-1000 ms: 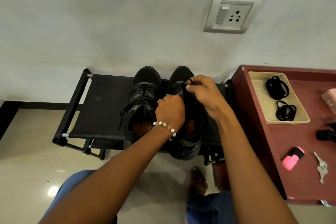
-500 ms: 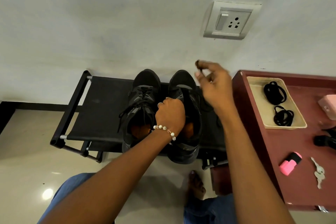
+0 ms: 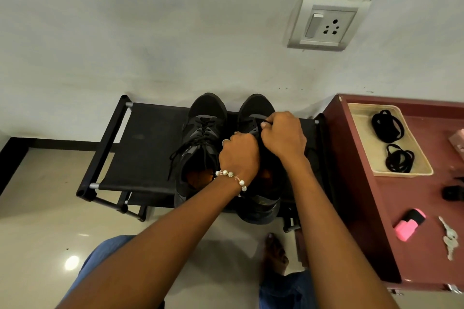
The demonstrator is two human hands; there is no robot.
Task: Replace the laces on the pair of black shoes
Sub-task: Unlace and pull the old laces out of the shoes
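Note:
Two black shoes stand side by side on a black shoe rack (image 3: 140, 148). The left shoe (image 3: 200, 138) is laced, with loose lace ends hanging down its side. The right shoe (image 3: 256, 113) lies mostly under my hands. My left hand (image 3: 239, 155), with a bead bracelet at the wrist, grips the right shoe's upper with curled fingers. My right hand (image 3: 283, 135) pinches a black lace (image 3: 265, 123) over the shoe's eyelets. Two coiled black laces (image 3: 388, 126) (image 3: 399, 158) lie in a beige tray (image 3: 416, 155) on the red table.
A red table (image 3: 376, 208) stands right of the rack, holding a pink highlighter (image 3: 409, 224), keys (image 3: 449, 238), a black item (image 3: 453, 192) and a pink object at the edge. A wall socket (image 3: 326, 24) is above. My bare foot (image 3: 276, 251) rests on the tiled floor.
My right hand pulled the lace up and to the right away from the shoe, then came back down to the right shoe's eyelets. My left hand stayed on the shoe.

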